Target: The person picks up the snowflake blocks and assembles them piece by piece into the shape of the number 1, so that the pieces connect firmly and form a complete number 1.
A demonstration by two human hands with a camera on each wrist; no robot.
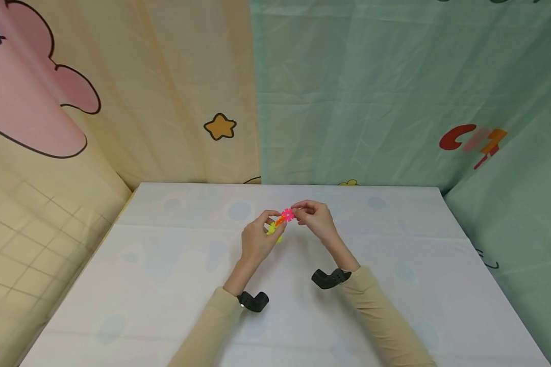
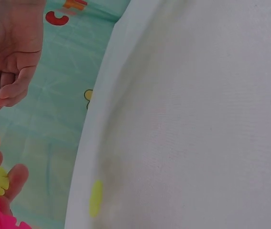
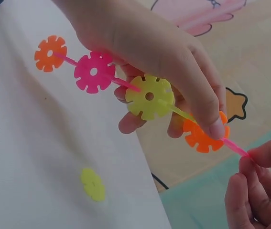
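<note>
A chain of slotted plastic flower discs runs through my left hand (image 1: 258, 237). In the right wrist view it has an orange disc (image 3: 50, 54) at the free end, then a pink disc (image 3: 94, 72), a yellow disc (image 3: 149, 97) and another orange disc (image 3: 206, 132), with some discs edge-on between them. My left thumb and fingers pinch the chain at that second orange disc. My right hand (image 1: 317, 220) pinches a pink disc (image 3: 234, 147), edge-on against the orange one; whether its slot is fully seated I cannot tell. A loose yellow disc (image 3: 93, 184) lies on the table below.
Both hands are above the white-covered table (image 1: 165, 285), toward its far edge. A patterned curtain (image 1: 349, 92) hangs behind the table and along its sides. Each wrist carries a black camera mount (image 1: 253, 302).
</note>
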